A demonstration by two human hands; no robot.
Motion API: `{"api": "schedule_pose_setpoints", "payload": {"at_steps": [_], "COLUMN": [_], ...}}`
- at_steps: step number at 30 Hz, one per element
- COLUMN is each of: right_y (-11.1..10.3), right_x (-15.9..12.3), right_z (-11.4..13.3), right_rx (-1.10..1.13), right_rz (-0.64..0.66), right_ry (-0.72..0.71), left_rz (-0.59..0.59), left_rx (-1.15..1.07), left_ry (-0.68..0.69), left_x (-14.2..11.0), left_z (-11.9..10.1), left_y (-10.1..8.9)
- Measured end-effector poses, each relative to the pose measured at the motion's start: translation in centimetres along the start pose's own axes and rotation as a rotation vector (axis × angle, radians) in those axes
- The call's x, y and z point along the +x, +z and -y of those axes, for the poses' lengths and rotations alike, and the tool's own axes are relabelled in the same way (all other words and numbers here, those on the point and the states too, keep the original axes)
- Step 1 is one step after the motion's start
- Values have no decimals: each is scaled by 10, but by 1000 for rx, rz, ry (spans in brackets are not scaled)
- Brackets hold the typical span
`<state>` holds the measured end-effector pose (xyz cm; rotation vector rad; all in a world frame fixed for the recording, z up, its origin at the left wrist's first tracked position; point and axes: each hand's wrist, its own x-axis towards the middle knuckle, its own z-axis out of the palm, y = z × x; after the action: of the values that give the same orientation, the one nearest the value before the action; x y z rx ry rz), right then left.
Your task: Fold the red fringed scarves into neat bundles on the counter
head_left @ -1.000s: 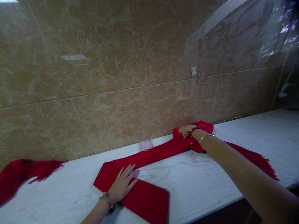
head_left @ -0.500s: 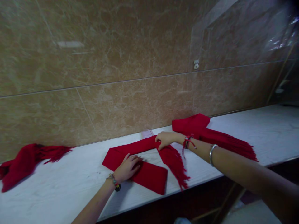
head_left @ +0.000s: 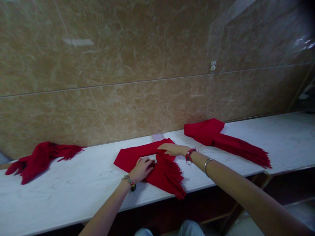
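Observation:
A red fringed scarf [head_left: 137,150] lies folded into angled bands on the white wooden bench top. My left hand [head_left: 141,169] rests on its lower band, fingers apart and slightly bent, a beaded bracelet on the wrist. Across the upper right fold lies my right hand [head_left: 174,149], its fingers stretched out on the cloth; that wrist carries a red cord and a silver bangle. Below this hand the fringed end slants down over the lower band, close to the front edge. Part of the scarf is hidden under both hands.
To the right lies another folded red scarf [head_left: 206,132], its fringe pointing right. A crumpled red scarf [head_left: 39,160] is at the far left, beside part of another person's arm [head_left: 4,166]. A small pale card [head_left: 158,137] sits against the marbled tile wall [head_left: 137,108].
My right hand has moved slightly left, folding the scarf's fringed end inward over the lower band; its fingers have gone from pinching to lying flat. The view has shifted a little.

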<state>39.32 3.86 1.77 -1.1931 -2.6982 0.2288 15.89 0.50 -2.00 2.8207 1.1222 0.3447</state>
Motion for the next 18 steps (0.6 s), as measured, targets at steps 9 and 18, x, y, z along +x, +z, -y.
{"api": "schedule_pose_setpoints", "payload": {"at_steps": [9,18], "right_y": [-7,-23], "right_x": [26,49], "right_z": [-14,-14], "right_rx": [25,147], "right_rz": [64,-90], "right_ry": [-75,70], "left_rz": [-149,-266], "left_rx": [-101,-195], "left_ry": [-70,-30], "left_x": [-3,-25], "left_z": [-11,-15], "left_y": [-7,-17]}}
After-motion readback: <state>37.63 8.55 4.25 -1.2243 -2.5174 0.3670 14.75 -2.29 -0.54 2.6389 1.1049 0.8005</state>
